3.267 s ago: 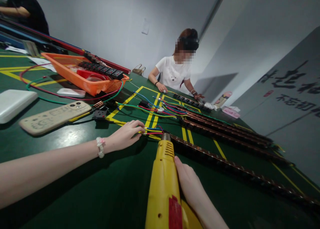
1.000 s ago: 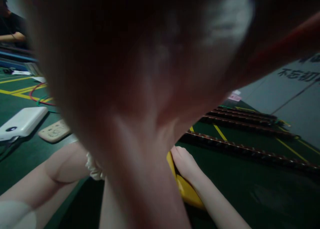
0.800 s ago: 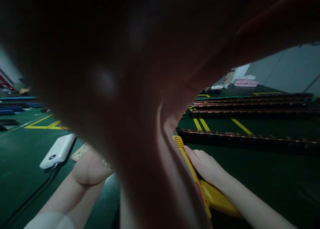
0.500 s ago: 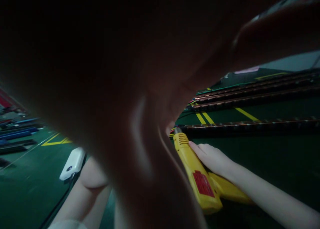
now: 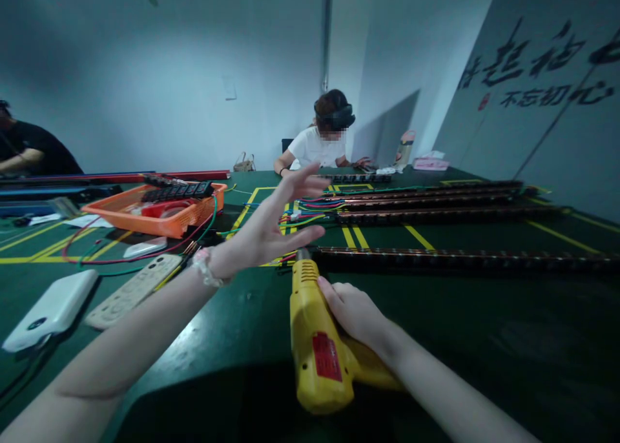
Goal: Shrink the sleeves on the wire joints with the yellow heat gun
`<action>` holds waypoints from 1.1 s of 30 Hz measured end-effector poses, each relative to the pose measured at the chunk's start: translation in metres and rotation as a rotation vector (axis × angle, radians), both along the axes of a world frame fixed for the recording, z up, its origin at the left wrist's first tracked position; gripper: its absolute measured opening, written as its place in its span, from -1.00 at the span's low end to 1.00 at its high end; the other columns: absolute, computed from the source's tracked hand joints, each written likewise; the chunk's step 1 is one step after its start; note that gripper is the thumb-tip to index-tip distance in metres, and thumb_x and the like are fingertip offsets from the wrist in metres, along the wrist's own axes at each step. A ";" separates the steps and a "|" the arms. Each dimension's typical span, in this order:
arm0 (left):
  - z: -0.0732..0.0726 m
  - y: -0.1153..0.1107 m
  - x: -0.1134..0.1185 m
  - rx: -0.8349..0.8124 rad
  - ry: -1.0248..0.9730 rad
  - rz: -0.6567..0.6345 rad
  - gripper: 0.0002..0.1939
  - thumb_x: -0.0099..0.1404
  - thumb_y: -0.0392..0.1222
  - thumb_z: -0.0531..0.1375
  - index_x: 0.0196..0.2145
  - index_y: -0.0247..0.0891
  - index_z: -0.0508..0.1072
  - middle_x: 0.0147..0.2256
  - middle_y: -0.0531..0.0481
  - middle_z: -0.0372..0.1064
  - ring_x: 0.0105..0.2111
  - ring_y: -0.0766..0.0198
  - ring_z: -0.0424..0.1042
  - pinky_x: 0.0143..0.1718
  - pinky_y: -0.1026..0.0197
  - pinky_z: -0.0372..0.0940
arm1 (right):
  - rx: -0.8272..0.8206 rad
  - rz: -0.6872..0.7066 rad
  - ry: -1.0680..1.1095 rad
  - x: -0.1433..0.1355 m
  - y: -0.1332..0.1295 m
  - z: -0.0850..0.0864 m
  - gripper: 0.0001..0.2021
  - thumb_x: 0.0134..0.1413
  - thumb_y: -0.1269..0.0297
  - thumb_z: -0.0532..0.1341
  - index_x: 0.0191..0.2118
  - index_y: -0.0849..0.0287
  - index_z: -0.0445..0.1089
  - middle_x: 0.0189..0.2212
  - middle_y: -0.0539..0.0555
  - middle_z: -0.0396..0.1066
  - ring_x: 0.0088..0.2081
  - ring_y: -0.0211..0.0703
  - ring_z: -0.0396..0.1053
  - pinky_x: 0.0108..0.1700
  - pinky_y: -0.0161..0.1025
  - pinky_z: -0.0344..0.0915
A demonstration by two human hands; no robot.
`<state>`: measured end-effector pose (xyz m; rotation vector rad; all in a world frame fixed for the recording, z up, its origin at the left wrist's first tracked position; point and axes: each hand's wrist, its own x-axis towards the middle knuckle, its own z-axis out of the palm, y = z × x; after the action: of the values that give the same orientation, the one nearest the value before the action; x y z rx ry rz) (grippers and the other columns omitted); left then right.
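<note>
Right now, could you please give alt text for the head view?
A right hand grips a yellow heat gun; an open left hand hovers above a dark green table. Beyond are an orange plastic basket and a person in a white shirt.

Left hand [image 5: 268, 233]: whitish gathered band [image 5: 207, 267], pink patch, around wrist; forearms [image 5: 140, 339] bare.

Right hand [image 5: 356, 310] partly hides the grip of the yellow heat gun [image 5: 317, 359]. Wires [image 5: 285, 259] at the nozzle are too small to tell whether they touch it. Left hand [image 5: 264, 230] is slightly blurred. Nearest dark strip [image 5: 450, 260] is cut off by the right edge; person in black [image 5: 41, 147], by the left.
</note>
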<state>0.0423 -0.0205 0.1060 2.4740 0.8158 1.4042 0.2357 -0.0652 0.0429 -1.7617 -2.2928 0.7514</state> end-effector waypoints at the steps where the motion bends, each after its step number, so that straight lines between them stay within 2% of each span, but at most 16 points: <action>1: -0.016 0.004 -0.002 -0.051 -0.002 0.043 -0.54 0.21 -0.15 0.13 0.05 -0.24 0.16 -0.09 -0.08 0.25 -0.12 0.23 0.30 -0.11 0.10 0.27 | 0.014 0.002 -0.001 0.000 0.000 0.000 -0.33 0.19 -0.05 -0.34 -0.24 0.26 0.42 -0.23 0.26 0.41 -0.18 0.03 0.35 -0.18 -0.18 0.14; 5: -0.090 0.025 -0.025 -0.287 0.064 0.301 -0.81 0.26 -0.16 0.03 -0.22 -0.30 0.29 -0.32 -0.03 0.30 -0.33 0.30 0.33 -0.30 0.20 0.30 | 0.009 -0.004 0.041 0.000 0.001 -0.002 -0.32 0.18 -0.07 -0.34 -0.31 0.25 0.42 -0.30 0.25 0.42 -0.27 0.02 0.37 -0.25 -0.17 0.16; 6: -0.103 0.027 -0.030 -0.267 0.097 0.318 -0.84 0.25 -0.17 0.04 -0.27 -0.29 0.30 -0.33 -0.02 0.29 -0.32 0.30 0.32 -0.28 0.20 0.29 | 0.009 -0.010 0.053 0.000 0.002 -0.003 -0.31 0.17 -0.09 -0.34 -0.32 0.25 0.42 -0.31 0.24 0.42 -0.29 0.02 0.38 -0.26 -0.16 0.16; 8: -0.117 0.028 -0.035 -0.224 0.133 0.342 -0.87 0.24 -0.18 0.04 -0.31 -0.27 0.31 -0.32 -0.02 0.26 -0.29 0.28 0.30 -0.25 0.19 0.27 | 0.012 -0.019 0.059 0.000 0.002 -0.004 -0.32 0.16 -0.11 -0.33 -0.33 0.23 0.41 -0.33 0.23 0.42 -0.30 0.02 0.37 -0.28 -0.16 0.16; 12: -0.117 0.018 -0.038 -0.151 0.225 0.353 -0.88 0.20 -0.19 0.08 -0.28 -0.22 0.32 -0.22 -0.04 0.22 -0.15 0.21 0.25 -0.11 0.11 0.22 | 0.021 -0.040 0.043 -0.001 0.003 -0.004 -0.31 0.17 -0.10 -0.34 -0.37 0.24 0.41 -0.36 0.24 0.42 -0.32 -0.01 0.37 -0.32 -0.19 0.14; 15: -0.117 0.016 -0.042 -0.170 0.244 0.352 -0.89 0.22 -0.19 0.07 -0.29 -0.21 0.34 -0.16 -0.06 0.19 -0.10 0.19 0.21 -0.05 0.07 0.20 | 0.032 -0.044 0.040 -0.001 0.003 -0.004 -0.32 0.17 -0.09 -0.34 -0.40 0.24 0.40 -0.38 0.23 0.42 -0.34 -0.03 0.37 -0.33 -0.20 0.13; 23: -0.126 0.025 -0.047 -0.196 0.148 0.348 -0.90 0.25 -0.19 0.05 -0.36 -0.23 0.32 -0.15 -0.06 0.19 -0.11 0.22 0.23 -0.07 0.10 0.21 | 0.009 -0.074 0.053 -0.002 0.004 -0.004 -0.34 0.17 -0.09 -0.32 -0.41 0.24 0.39 -0.38 0.22 0.42 -0.34 -0.04 0.36 -0.34 -0.20 0.12; 27: -0.127 0.025 -0.046 -0.190 0.126 0.361 -0.89 0.24 -0.18 0.05 -0.38 -0.24 0.31 -0.18 -0.07 0.19 -0.13 0.21 0.24 -0.07 0.09 0.21 | -0.010 -0.065 0.045 -0.008 0.003 -0.003 -0.32 0.17 -0.09 -0.33 -0.38 0.26 0.40 -0.36 0.23 0.42 -0.32 -0.05 0.35 -0.33 -0.22 0.13; 33: -0.123 0.026 -0.051 -0.246 0.175 0.275 -0.82 0.28 -0.16 -0.02 -0.34 -0.24 0.33 -0.16 -0.08 0.17 -0.10 0.22 0.22 -0.02 0.11 0.18 | -0.001 0.004 -0.001 -0.022 0.001 -0.002 -0.29 0.18 -0.09 -0.35 -0.33 0.29 0.42 -0.33 0.26 0.42 -0.28 -0.02 0.36 -0.29 -0.20 0.14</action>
<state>-0.0089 0.0058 -0.0166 2.3840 1.3224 1.0903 0.2139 -0.0640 0.0406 -1.7582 -2.2980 0.7526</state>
